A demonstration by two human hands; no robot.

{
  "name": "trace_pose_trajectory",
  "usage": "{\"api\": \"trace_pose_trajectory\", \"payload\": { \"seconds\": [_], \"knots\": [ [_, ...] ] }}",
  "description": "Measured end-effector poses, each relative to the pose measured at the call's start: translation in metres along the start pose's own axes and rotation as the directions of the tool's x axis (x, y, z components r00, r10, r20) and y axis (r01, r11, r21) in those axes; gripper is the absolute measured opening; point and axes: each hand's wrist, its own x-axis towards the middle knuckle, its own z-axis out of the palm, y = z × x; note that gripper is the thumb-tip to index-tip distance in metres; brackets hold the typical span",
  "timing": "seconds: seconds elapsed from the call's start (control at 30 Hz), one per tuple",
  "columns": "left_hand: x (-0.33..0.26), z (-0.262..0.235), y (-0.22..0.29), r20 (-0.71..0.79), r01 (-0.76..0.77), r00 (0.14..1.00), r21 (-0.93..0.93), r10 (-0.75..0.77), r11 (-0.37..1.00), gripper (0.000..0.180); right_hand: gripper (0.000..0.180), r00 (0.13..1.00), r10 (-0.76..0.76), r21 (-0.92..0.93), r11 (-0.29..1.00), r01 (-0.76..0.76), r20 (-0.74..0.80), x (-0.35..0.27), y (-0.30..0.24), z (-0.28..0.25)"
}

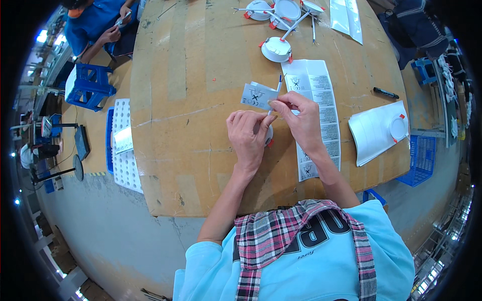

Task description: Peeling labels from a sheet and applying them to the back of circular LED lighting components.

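My left hand (pixel 247 136) is closed on the white cable (pixel 279 87) of a small round downlight (pixel 269 135). Most of that lamp is hidden beneath the hand; a red clip shows at its edge. Between the thumb and fingers of my right hand (pixel 305 119) is a silver-grey printed label (pixel 257 95), pinched where it meets the cable. The label sticks out to the left, and whether it is stuck to the cable I cannot tell. A long strip of the same labels (pixel 321 93) lies under my right wrist.
Several white downlights (pixel 276 49) with cables and red clips lie at the far side. A clear plastic bag (pixel 346 20) is beside them. To the right are a black marker (pixel 385 93) and white sheets (pixel 371 143) with another lamp (pixel 398 128). A person (pixel 100 30) sits far left.
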Motion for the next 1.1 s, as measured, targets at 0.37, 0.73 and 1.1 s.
{"api": "trace_pose_trajectory", "payload": {
  "seconds": [0.37,0.73,1.1],
  "knots": [
    [-0.002,-0.001,0.0,-0.005,-0.007,1.0,-0.001,0.007,1.0,0.015,0.011,1.0,-0.026,0.012,1.0,0.026,-0.011,-0.002,0.003,0.002],
    [0.001,-0.014,0.005,0.1,0.496,0.861,-0.378,-0.498,0.782,0.016,0.012,1.0,-0.005,0.063,0.998,0.005,0.005,-0.003,0.002,0.002],
    [0.034,-0.017,-0.02,0.411,0.617,0.758,-0.703,-0.507,0.353,0.034,0.012,0.999,0.044,0.123,0.991,-0.045,0.016,-0.003,0.009,0.004]
  ]
}}
